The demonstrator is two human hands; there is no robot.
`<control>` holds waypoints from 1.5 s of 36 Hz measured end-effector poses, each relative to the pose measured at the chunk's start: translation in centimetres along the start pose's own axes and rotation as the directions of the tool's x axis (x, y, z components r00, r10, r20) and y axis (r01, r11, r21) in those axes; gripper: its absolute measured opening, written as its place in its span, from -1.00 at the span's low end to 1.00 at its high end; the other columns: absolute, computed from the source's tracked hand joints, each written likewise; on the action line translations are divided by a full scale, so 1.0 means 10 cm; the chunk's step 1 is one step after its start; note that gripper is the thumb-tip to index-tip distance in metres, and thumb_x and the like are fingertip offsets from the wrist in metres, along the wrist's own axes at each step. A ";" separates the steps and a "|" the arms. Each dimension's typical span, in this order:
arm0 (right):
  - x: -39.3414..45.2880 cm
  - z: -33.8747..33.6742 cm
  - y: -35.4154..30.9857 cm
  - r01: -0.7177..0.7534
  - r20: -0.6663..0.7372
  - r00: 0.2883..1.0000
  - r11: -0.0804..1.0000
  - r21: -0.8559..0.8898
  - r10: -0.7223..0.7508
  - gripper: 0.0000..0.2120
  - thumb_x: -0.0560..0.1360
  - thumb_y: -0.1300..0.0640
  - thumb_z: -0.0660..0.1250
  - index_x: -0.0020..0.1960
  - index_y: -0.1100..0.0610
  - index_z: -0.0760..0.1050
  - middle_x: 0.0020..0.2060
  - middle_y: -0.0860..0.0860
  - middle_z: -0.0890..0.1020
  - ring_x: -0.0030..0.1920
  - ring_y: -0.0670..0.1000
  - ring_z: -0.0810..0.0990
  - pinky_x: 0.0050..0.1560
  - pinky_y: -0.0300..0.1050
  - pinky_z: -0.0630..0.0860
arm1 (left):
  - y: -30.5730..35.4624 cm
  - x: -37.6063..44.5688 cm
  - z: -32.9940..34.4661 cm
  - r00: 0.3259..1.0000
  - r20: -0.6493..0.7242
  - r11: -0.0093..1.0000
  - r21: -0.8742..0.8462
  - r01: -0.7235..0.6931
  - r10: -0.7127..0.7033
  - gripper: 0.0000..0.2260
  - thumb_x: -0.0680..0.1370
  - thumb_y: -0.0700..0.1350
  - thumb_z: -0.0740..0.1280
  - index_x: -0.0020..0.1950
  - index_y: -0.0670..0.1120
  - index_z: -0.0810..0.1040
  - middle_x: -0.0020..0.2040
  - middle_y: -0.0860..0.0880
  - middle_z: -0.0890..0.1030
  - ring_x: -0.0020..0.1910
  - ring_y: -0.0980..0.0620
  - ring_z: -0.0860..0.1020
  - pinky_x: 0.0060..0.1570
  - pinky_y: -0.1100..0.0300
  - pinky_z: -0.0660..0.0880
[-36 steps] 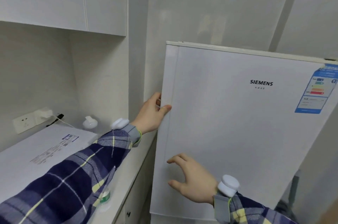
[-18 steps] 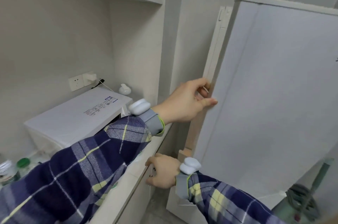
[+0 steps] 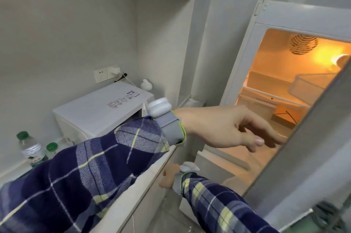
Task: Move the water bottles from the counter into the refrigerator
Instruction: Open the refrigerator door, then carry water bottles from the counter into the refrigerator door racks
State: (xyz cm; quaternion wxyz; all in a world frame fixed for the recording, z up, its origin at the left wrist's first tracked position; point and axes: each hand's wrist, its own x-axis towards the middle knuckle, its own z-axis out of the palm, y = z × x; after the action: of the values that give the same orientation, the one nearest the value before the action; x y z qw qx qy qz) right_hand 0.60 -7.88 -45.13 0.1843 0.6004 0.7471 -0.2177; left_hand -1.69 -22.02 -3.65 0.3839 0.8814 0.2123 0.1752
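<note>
Two clear water bottles with green caps [image 3: 31,150] [image 3: 51,147] stand on the white counter [image 3: 133,194] at the far left, partly hidden behind my left sleeve. The white refrigerator [image 3: 245,52] is open, and its lit inside shows bare shelves. Its door [image 3: 313,147] is swung out to the right. My left hand [image 3: 228,128] reaches across the opening with fingers stretched out, their tips at the door's inner edge. My right hand [image 3: 168,175] hangs low beside the counter's front edge, and its fingers are hidden.
A white microwave [image 3: 98,111] sits on the counter between the bottles and the refrigerator. Behind it a wall socket [image 3: 106,74] holds a plug and cable, beside a small white object [image 3: 146,85]. Cabinets hang overhead. A green thing stands on the floor at the bottom right.
The refrigerator door has swung wide open, showing the lit inside. My left hand let go of the door's edge and now reaches out flat. My right hand stays low by the counter.
</note>
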 end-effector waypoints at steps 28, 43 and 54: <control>-1.95 -0.29 1.11 -0.259 0.039 0.965 0.912 0.317 0.261 -0.51 0.52 -0.14 0.37 0.38 0.05 0.51 0.29 0.03 0.58 0.25 0.10 0.58 0.24 -0.04 0.51 | -2.05 -0.66 0.52 0.736 -0.248 0.656 0.337 0.675 -0.629 -0.72 0.69 -0.11 0.20 0.30 0.13 0.61 0.25 0.16 0.65 0.13 0.12 0.57 0.11 0.24 0.43; -1.57 -0.86 0.11 0.083 -0.133 0.990 0.958 0.275 -0.048 -0.67 0.50 -0.04 0.38 0.23 0.03 0.57 0.16 -0.03 0.64 0.16 0.05 0.62 0.14 -0.12 0.54 | -2.20 -1.68 0.69 0.506 -0.443 0.479 0.182 0.859 -0.740 -0.70 0.69 -0.05 0.16 0.38 0.13 0.52 0.38 0.11 0.52 0.32 0.03 0.50 0.29 0.05 0.47; -1.27 -1.12 -0.62 0.399 -0.271 0.901 0.891 0.218 -0.338 -0.58 0.49 -0.09 0.39 0.32 -0.07 0.51 0.31 -0.07 0.53 0.29 0.02 0.53 0.27 -0.10 0.45 | -2.01 -2.35 0.71 0.270 -0.646 0.362 -0.010 0.932 -0.714 -0.71 0.67 -0.06 0.21 0.38 0.09 0.50 0.39 0.16 0.37 0.13 0.06 0.55 0.14 0.09 0.48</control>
State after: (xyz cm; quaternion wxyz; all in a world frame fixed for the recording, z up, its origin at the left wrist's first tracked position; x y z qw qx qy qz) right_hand -2.98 -13.29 -28.26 -0.0298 0.4868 0.8275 -0.2781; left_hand -23.06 -25.87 -26.79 0.1615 0.5922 0.7763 0.1436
